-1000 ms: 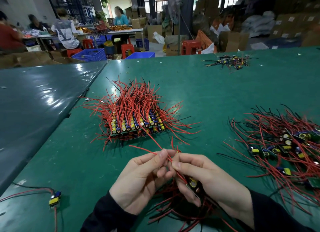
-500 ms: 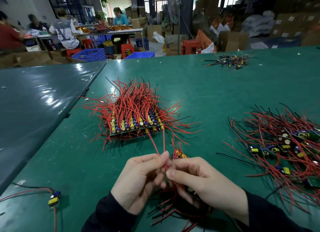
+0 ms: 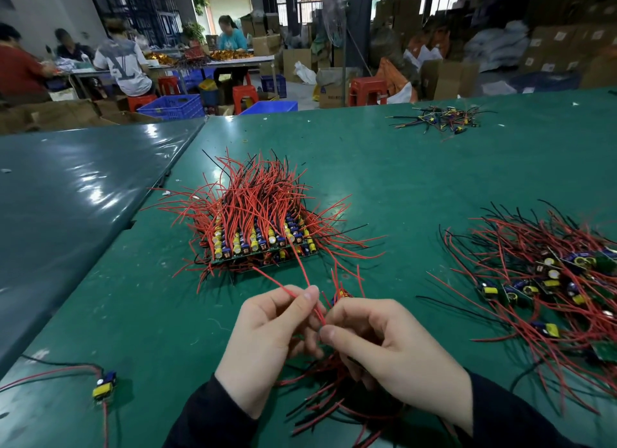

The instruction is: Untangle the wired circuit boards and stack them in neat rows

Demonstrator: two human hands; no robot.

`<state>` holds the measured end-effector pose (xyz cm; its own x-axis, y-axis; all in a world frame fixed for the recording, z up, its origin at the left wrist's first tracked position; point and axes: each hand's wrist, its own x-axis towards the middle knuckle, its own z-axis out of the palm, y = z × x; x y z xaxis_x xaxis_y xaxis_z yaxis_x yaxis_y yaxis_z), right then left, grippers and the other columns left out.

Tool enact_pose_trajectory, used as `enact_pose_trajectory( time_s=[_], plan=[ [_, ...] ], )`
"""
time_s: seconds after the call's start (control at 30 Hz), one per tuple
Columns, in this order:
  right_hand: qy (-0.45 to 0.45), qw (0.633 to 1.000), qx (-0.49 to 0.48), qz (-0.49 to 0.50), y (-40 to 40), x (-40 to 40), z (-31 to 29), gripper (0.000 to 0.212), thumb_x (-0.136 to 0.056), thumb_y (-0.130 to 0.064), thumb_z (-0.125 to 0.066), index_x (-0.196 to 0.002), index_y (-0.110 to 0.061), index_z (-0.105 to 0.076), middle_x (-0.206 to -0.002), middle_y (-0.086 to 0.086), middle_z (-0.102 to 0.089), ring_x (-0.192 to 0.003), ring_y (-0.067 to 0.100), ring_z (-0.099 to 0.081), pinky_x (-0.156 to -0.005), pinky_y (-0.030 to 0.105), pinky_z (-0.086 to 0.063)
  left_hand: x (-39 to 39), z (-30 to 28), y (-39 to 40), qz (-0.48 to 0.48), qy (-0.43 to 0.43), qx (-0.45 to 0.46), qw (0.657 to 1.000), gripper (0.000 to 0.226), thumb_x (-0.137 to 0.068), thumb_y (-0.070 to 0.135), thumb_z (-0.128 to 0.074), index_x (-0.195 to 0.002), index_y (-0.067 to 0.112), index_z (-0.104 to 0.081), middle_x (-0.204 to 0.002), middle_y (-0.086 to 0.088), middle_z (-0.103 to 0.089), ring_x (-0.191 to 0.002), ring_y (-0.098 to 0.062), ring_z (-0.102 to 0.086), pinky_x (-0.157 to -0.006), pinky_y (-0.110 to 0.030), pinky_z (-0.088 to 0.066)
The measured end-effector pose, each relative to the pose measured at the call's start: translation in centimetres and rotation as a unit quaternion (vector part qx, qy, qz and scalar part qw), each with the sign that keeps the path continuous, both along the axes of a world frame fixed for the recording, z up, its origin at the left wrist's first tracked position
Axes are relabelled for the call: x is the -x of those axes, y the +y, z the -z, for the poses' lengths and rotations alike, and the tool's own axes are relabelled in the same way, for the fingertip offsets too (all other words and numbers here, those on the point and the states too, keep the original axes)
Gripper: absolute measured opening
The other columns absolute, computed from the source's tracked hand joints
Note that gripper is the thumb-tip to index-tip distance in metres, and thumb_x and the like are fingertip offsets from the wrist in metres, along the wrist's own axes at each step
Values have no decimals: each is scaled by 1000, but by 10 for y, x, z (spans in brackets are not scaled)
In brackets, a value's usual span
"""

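- Holding a small bundle of wired boards (image 3: pixel 337 374) low in the frame's centre, two hands work close together above the green table (image 3: pixel 417 187); most of the bundle is hidden under the palms, and its red and black leads fan out toward the bottom edge.
- Left hand (image 3: pixel 267 344): fingers curled, thumb and forefinger pinching red wires (image 3: pixel 300 292) that run up toward the frame's centre.
- Right hand (image 3: pixel 390 347): fingers curled round the bundle, thumb tip just beside the left hand's fingers; a yellow part of a board peeks out above its knuckles.
- Three separate groups of boards lie on the table: a neat stacked block (image 3: pixel 260 243) at centre with wires standing up, a loose tangled heap (image 3: pixel 551 280) at the right edge, and a small scatter (image 3: pixel 440 120) at upper right.
- One lone board (image 3: pixel 105 384) with a yellow part lies at lower left, wires trailing off the left and bottom edges.
- Four seated people appear at upper left; the nearest one's shirt (image 3: pixel 122 66) bears large letters that look like "LV".
- Writing on the cardboard boxes is too small to read.
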<state>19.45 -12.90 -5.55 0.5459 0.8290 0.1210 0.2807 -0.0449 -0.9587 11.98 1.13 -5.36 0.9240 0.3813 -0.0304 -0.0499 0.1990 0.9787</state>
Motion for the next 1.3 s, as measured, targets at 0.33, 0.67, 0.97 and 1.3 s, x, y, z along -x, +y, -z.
enact_pose_trajectory(
  time_s=[0.33, 0.67, 0.97, 1.3],
  plan=[
    [-197, 978, 60, 32, -2, -1, 6, 20, -88, -31, -60, -73, -17, -55, -56, 9, -47, -54, 28, -40, -53, 42, -37, 1, 18, 3, -33, -24, -435, 900, 45, -97, 26, -47, -54, 22, -34, -49, 13, -41, -47, -3, -33, -49, -18, -27],
    [-6, 998, 54, -18, -1, -2, 0, 22, -92, -13, -59, -71, -13, -58, -47, -4, -49, -38, 10, -40, -40, 18, -33, -2, 13, 5, -25, -102, -511, 853, 32, -92, 21, -49, -62, 10, -50, -56, 5, -46, -52, -9, -42, -52, -24, -38],
    [74, 996, 25, -34, 2, -1, -4, 29, -94, -13, -56, -65, -18, -55, -46, -4, -52, -35, 9, -40, -39, 18, -32, -4, 11, 3, -91, -144, -535, 827, 28, -90, 17, -56, -64, 8, -60, -60, 5, -55, -56, -3, -51, -57, -14, -41],
    [94, 994, 27, -47, 1, 2, -3, 8, -93, -13, -59, -84, -13, -61, -63, 0, -64, -43, 13, -51, -44, 20, -39, -2, 9, 3, -155, -100, -474, 861, 18, -87, 19, -54, -98, 16, -68, -61, 12, -63, -50, 5, -55, -56, -12, -46]
  ],
)
